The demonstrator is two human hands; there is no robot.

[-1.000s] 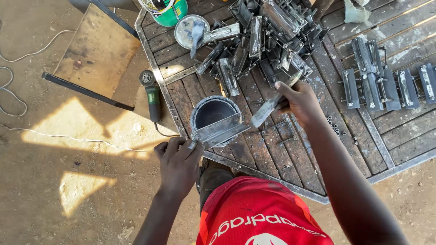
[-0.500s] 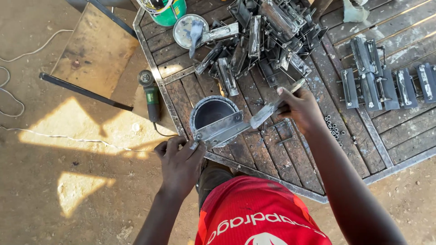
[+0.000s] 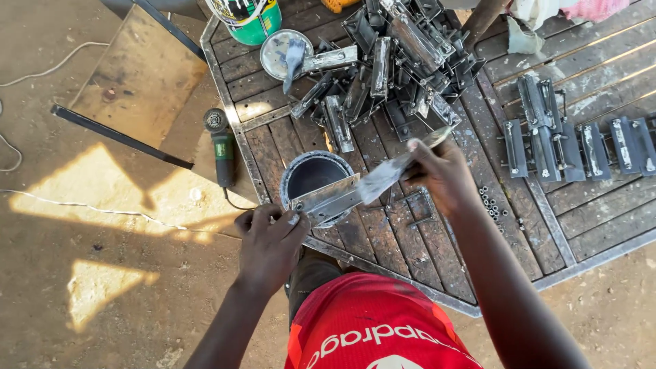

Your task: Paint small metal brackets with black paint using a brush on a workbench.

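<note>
Head view: left hand (image 3: 268,242) clamped on metal bracket (image 3: 326,198), right hand (image 3: 441,174) (fingers closed) around putty knife (image 3: 396,167).

I see a grey angled metal bracket (image 3: 326,198) lying tilted across the rim of the round tin (image 3: 301,167), its low end at the tin's near-left edge. My left hand (image 3: 268,246) pinches that low end. A flat putty knife (image 3: 396,167), smeared grey, slants just right of the tin; its blade meets the bracket's upper end, handle in my right hand (image 3: 444,179).
</note>
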